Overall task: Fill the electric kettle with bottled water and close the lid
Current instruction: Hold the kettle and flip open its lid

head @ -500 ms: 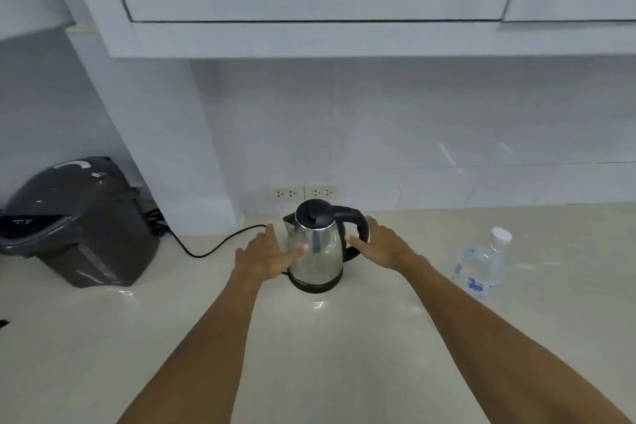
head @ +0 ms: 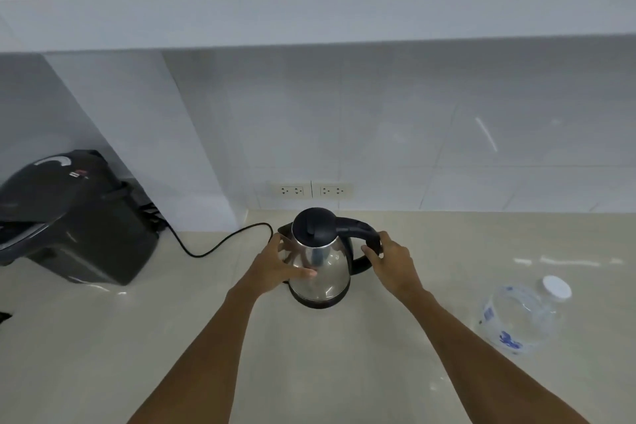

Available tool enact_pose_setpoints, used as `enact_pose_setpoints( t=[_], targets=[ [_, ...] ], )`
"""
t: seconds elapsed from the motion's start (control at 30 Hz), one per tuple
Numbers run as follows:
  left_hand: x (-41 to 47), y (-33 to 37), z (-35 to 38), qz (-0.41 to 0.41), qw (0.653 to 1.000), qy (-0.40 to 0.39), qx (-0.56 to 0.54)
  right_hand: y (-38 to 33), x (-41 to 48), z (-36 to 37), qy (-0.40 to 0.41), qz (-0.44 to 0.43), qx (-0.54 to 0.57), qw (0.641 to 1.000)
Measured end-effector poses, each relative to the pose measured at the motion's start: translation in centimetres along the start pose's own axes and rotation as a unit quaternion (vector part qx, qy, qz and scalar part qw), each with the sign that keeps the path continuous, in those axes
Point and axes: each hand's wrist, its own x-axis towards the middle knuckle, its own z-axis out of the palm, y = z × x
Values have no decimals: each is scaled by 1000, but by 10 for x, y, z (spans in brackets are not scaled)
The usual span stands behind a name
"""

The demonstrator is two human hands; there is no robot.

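Observation:
A steel electric kettle (head: 320, 268) with a black lid (head: 314, 226) down and a black handle (head: 358, 229) stands on its base on the beige counter (head: 309, 372). My left hand (head: 275, 267) lies against the kettle's left side, thumb across the steel body. My right hand (head: 392, 262) curls its fingers around the handle on the right. A clear water bottle (head: 519, 317) with a white cap and blue print stands to the right, apart from both hands.
A dark grey appliance (head: 72, 220) sits at the left, with a black cord (head: 220, 241) running across the counter toward the kettle. Two wall sockets (head: 311, 190) are behind the kettle. White cabinets (head: 309, 3) hang overhead.
The view has moved closer and tilted down. My right hand has closed onto the kettle's handle; my left hand stays on the kettle's side.

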Motion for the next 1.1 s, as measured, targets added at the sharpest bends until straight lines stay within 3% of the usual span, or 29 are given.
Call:
enact_pose_setpoints(
  t=[0.5,1.1],
  targets=[
    [-30,14,-1,33,999,4,-26,-15,-20,-15,51,-33,-26,998],
    [-147,-45,4,31,999,-38,-14,-19,-173,12,64,7,-53,997]
  ],
)
